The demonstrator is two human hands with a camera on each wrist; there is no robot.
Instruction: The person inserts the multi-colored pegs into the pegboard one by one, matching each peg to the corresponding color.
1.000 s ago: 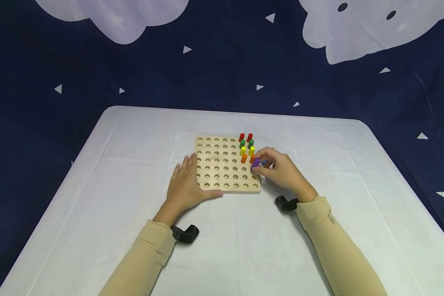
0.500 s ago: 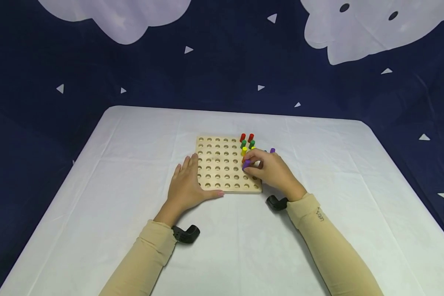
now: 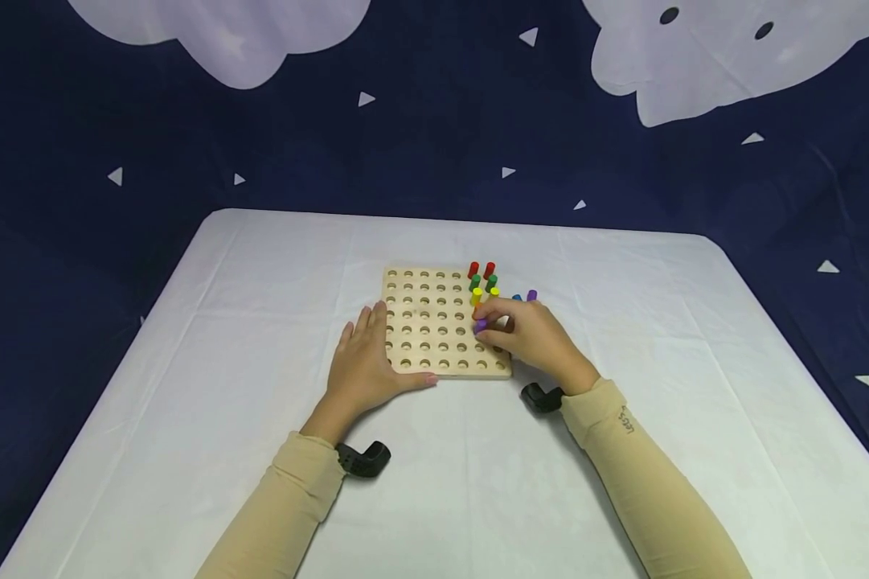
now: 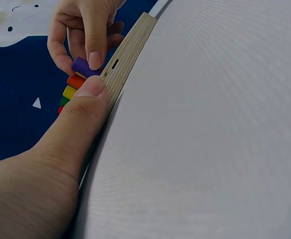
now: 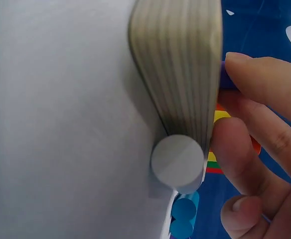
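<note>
A square wooden pegboard [image 3: 434, 370] with rows of round holes lies on the white table. My left hand [image 3: 362, 358] rests against its left side, fingers extended, its thumb [image 4: 88, 94] along the near edge. Thumb and forefinger of my right hand [image 3: 539, 338] pinch a purple peg [image 3: 481, 326], which stands at a hole in front of the orange peg [image 4: 75, 80]. Behind it, pairs of yellow pegs [image 3: 477, 297], green pegs [image 3: 492, 282] and red pegs [image 3: 489, 269] stand upright in the two right columns. My right fingers partly hide the orange ones.
Right of the board, partly behind my right hand, are a blue peg [image 3: 517, 297] and another purple peg [image 3: 531, 296]. In the right wrist view a pale grey peg [image 5: 178, 162] lies against the board's side, with light blue pegs [image 5: 183, 219] beyond it.
My right hand has carried the purple peg leftward from the board's right edge to the inner peg column, and the peg now sits slightly lower. The left hand stays in place.
</note>
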